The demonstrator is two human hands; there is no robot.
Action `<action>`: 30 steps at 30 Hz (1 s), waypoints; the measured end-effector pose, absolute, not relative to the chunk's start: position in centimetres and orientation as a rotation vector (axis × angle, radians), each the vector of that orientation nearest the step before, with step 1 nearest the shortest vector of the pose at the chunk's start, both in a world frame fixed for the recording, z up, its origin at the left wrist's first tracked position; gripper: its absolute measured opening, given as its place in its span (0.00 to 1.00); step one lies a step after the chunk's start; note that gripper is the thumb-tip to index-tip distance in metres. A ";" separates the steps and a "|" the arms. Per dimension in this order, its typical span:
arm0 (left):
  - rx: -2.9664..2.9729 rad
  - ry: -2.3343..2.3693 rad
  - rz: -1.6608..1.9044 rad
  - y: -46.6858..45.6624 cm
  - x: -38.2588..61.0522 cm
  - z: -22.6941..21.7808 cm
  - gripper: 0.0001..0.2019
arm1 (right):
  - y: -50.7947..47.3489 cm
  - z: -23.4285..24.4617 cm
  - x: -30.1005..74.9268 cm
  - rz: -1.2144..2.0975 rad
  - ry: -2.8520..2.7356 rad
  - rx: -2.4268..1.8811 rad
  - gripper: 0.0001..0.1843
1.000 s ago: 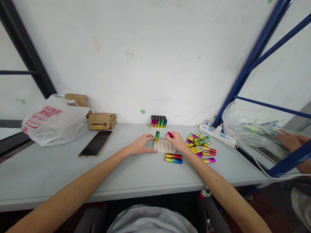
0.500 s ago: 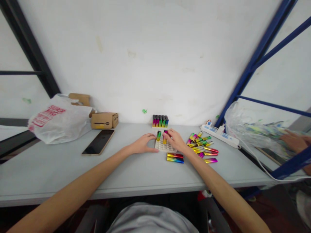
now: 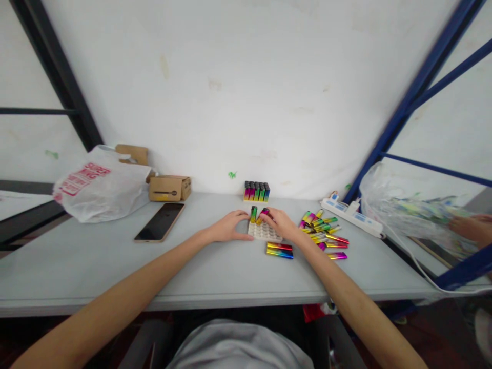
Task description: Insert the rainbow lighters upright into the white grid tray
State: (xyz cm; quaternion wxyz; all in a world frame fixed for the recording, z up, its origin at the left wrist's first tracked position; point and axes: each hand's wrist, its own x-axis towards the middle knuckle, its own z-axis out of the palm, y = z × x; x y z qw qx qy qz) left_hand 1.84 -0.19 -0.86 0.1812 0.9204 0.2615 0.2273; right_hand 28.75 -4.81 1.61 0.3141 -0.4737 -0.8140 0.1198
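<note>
My right hand (image 3: 282, 224) pinches a purple-and-yellow lighter (image 3: 260, 220), which leans over the white honeycomb tray (image 3: 265, 233). Whether its lower end sits in a hole is too small to tell. My left hand (image 3: 229, 227) curves around the tray's left side, thumb at the front corner and fingers toward the back. Just beside those fingertips, a green-and-yellow lighter (image 3: 253, 214) stands upright in the tray. Close in front of the tray lie a red-and-gold lighter (image 3: 280, 247) and a blue-and-yellow lighter (image 3: 280, 253), side by side.
Loose metallic lighters (image 3: 321, 228) lie heaped right of my right hand. A filled block of lighters (image 3: 257, 191) stands by the wall. A power strip (image 3: 353, 215) is at the right, with a phone (image 3: 159, 222), cardboard box (image 3: 169, 188) and plastic bag (image 3: 103, 187) at the left.
The lighter in my right hand has gone from nearly upright to tilted. My left hand stays at the tray. The whole view has shifted slightly.
</note>
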 end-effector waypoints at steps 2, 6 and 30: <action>2.605 0.737 0.638 -0.2 1.8 -0.9 0.40 | -4.7 1.8 28.8 0.315 -2.153 -1.225 0.21; 2.612 0.734 0.636 -0.1 1.8 -0.9 0.39 | -4.6 1.8 28.8 0.299 -2.147 -1.193 0.22; 2.617 0.768 0.608 0.3 1.6 -1.2 0.40 | -4.8 2.5 30.2 0.200 -2.262 -1.327 0.19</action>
